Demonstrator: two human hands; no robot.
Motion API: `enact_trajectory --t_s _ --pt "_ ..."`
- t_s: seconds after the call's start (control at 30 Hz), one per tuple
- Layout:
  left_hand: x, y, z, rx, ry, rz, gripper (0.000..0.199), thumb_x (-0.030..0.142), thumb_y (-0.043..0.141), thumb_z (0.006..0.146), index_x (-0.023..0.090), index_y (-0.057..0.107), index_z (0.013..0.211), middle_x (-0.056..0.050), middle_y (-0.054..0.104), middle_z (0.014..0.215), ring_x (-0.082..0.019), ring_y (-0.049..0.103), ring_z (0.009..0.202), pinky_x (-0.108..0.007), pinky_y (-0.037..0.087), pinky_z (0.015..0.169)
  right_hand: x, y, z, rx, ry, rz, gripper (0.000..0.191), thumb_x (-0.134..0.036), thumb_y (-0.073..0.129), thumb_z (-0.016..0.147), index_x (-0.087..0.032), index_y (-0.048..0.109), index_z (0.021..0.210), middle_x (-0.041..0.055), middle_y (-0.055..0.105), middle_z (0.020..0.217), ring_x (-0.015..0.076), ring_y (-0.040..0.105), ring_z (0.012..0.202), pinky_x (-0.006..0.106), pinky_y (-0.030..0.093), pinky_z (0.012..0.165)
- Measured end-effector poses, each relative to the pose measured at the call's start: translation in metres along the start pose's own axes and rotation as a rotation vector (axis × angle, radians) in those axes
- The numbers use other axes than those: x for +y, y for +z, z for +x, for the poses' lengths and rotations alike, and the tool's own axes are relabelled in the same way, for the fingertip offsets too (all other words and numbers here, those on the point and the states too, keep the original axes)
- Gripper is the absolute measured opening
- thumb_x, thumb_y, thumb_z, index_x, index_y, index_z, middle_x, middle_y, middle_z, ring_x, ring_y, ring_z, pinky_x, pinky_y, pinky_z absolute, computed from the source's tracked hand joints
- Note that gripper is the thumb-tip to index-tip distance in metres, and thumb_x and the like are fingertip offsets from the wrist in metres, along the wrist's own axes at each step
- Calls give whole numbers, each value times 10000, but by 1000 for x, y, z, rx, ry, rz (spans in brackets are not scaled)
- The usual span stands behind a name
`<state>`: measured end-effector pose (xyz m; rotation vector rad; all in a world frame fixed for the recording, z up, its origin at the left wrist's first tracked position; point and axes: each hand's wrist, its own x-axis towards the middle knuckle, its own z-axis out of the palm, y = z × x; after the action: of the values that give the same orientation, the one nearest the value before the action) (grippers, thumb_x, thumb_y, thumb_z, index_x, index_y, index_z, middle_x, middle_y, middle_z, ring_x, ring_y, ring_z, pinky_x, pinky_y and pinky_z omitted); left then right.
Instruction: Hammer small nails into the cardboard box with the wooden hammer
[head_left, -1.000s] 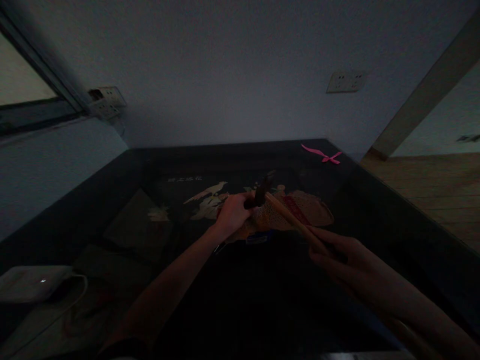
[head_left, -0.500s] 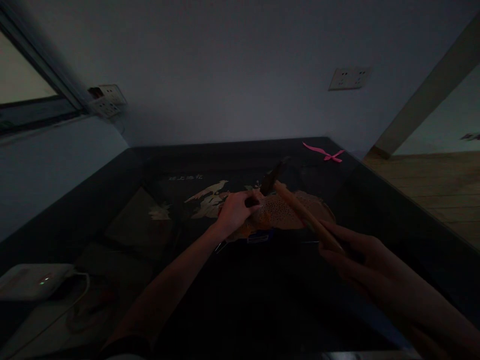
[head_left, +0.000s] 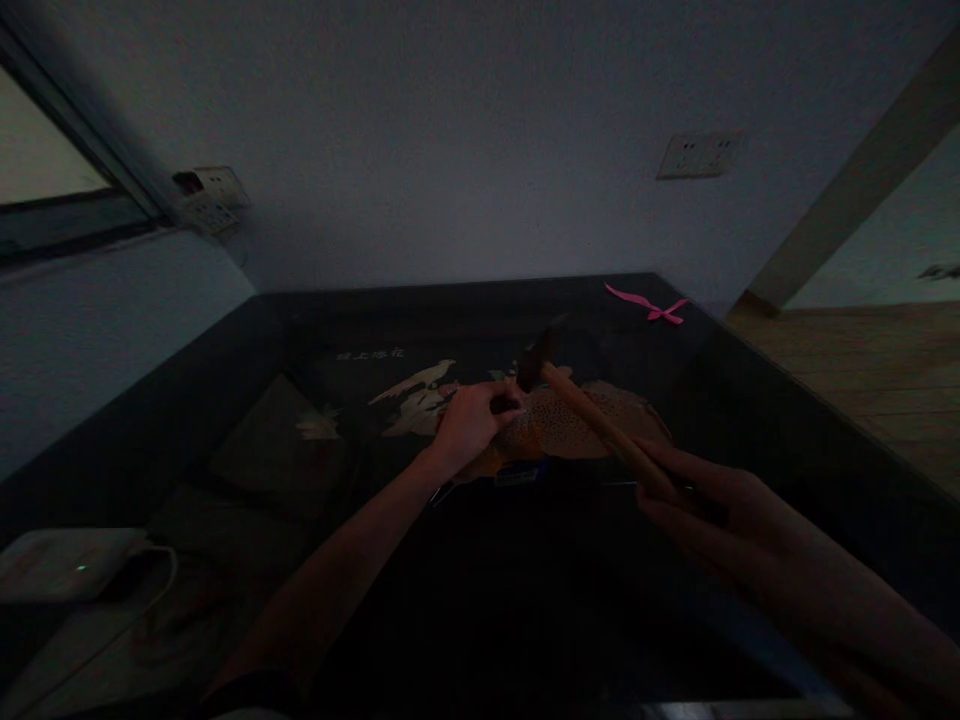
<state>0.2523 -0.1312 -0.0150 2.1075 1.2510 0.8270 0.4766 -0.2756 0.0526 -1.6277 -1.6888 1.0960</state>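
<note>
My right hand [head_left: 712,510] is wrapped round the wooden handle of a hammer [head_left: 592,412]. The dark hammer head hangs just right of my left fingertips, over a brown dotted piece [head_left: 559,420] on the dark tabletop. My left hand [head_left: 474,420] rests on the left part of that piece, thumb and index finger pinched together; what they hold, if anything, is too small and dark to tell. A small dark blue item [head_left: 520,472] lies at the piece's near edge.
A pink ribbon [head_left: 654,308] lies at the table's back right corner. A white device [head_left: 67,563] with a cable sits at the near left. Behind the dark table [head_left: 465,298] stands a wall with sockets [head_left: 699,155].
The hammer head has shifted slightly to the left, nearer my left fingertips. My left hand has hardly moved. The picture is a little darker.
</note>
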Motion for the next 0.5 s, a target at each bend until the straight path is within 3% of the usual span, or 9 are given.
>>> enact_trajectory --t_s 0.13,0.33,0.5 --pt "1 -1 0 -19 -21 47 111 212 645 772 197 710 860 -30 728 881 -187 664 815 -292 485 769 -3 0 2 -36 -15 -46 526 -365 544 817 -137 566 1290 43 648 739 169 587 622 224 473 486" --pt "2 -1 -1 13 25 1 83 180 652 768 196 704 831 -15 726 878 -168 662 827 -275 477 798 3 -1 -4 -13 -19 -10 544 -391 534 848 -181 501 1350 -16 565 621 109 455 462 187 358 371" --pt "2 -2 0 -13 -29 57 139 195 646 768 187 707 893 -28 727 888 -186 662 808 -281 484 730 5 6 2 -5 -54 12 472 -359 571 825 -198 593 1268 28 652 771 166 596 655 235 499 557"
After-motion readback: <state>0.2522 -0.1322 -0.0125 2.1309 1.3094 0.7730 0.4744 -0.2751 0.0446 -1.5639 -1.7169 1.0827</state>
